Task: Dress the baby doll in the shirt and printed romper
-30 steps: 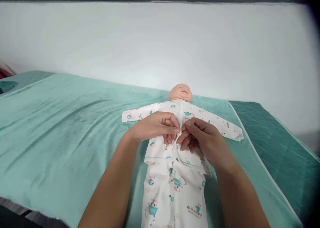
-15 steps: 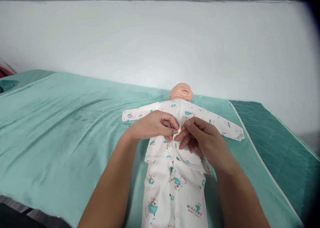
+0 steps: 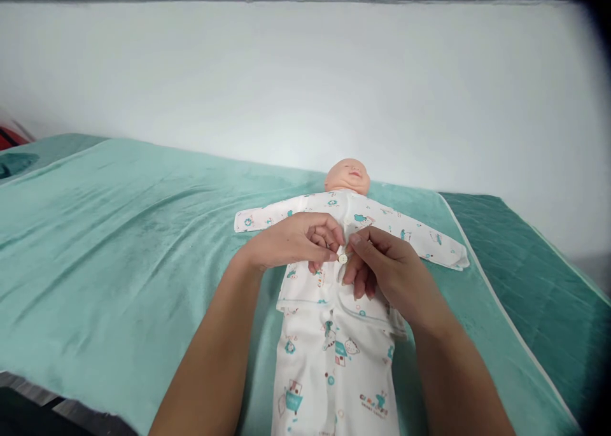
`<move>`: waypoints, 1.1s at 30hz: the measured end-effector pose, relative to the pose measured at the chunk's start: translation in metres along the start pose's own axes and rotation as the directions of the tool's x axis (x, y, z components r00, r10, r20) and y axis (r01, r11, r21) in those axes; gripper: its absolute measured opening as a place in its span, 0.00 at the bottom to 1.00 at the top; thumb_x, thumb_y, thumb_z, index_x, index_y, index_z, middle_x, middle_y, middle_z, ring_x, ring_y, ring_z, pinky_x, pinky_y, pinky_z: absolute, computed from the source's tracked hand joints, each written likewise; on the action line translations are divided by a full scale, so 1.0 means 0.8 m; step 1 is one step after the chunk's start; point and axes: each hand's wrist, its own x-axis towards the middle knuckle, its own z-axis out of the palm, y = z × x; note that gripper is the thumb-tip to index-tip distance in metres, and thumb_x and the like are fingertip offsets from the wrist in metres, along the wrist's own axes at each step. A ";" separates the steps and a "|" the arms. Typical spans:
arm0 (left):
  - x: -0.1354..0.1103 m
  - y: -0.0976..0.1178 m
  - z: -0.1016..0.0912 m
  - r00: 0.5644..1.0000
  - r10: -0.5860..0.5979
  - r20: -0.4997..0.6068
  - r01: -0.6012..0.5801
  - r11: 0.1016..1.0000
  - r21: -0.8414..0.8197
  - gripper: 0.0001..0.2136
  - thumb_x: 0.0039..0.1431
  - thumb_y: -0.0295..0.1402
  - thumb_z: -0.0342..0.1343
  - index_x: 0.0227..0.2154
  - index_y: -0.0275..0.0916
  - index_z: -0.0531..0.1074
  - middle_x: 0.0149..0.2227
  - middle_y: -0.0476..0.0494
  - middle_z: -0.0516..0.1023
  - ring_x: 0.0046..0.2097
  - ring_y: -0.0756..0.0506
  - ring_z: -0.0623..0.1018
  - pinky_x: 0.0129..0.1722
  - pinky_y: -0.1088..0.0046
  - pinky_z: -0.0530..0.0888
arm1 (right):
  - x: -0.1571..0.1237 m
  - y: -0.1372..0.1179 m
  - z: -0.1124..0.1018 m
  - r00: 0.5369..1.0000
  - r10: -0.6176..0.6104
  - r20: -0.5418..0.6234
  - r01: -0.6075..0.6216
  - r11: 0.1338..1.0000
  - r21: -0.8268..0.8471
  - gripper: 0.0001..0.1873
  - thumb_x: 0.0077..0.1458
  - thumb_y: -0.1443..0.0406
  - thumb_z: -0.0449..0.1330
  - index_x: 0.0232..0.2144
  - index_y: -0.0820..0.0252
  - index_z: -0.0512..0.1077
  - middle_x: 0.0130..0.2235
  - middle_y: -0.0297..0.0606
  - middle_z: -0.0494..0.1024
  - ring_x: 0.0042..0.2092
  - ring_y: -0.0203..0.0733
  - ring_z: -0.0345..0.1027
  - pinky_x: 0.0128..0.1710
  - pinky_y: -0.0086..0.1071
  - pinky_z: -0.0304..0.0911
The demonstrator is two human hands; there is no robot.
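A baby doll (image 3: 347, 176) lies on its back, dressed in a white long-sleeved shirt (image 3: 305, 288) with teal prints and matching trousers (image 3: 312, 385). At the middle of the shirt front, a pale round button (image 3: 342, 258) shows between my hands. My left hand (image 3: 308, 242) is closed, with thumb and index finger pinching at the button's left side. My right hand (image 3: 382, 258) pinches the shirt's front edge just right of the button, its other fingers curled beneath. The cloth inside both pinches is mostly hidden.
A light green blanket (image 3: 143, 251) spreads under the doll. Dark green quilted cloth (image 3: 529, 264) lies on the right. Behind the doll's head rises a white wall (image 3: 286, 86). A red object (image 3: 9, 138) shows at the far left edge.
The button has come into clear view between my fingertips. My right hand's fingers have curled in more, and its thumb has shifted slightly. My left hand has barely moved.
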 end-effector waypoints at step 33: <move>0.031 -0.021 0.018 0.747 0.460 -0.479 -0.285 0.874 0.395 0.12 0.65 0.36 0.50 0.47 0.43 0.75 0.54 0.45 0.75 0.57 0.45 0.72 0.59 0.66 0.67 | 0.015 0.021 0.006 0.783 -0.439 -0.441 0.353 0.897 -0.268 0.12 0.61 0.58 0.57 0.46 0.49 0.73 0.54 0.37 0.75 0.56 0.47 0.67 0.56 0.44 0.62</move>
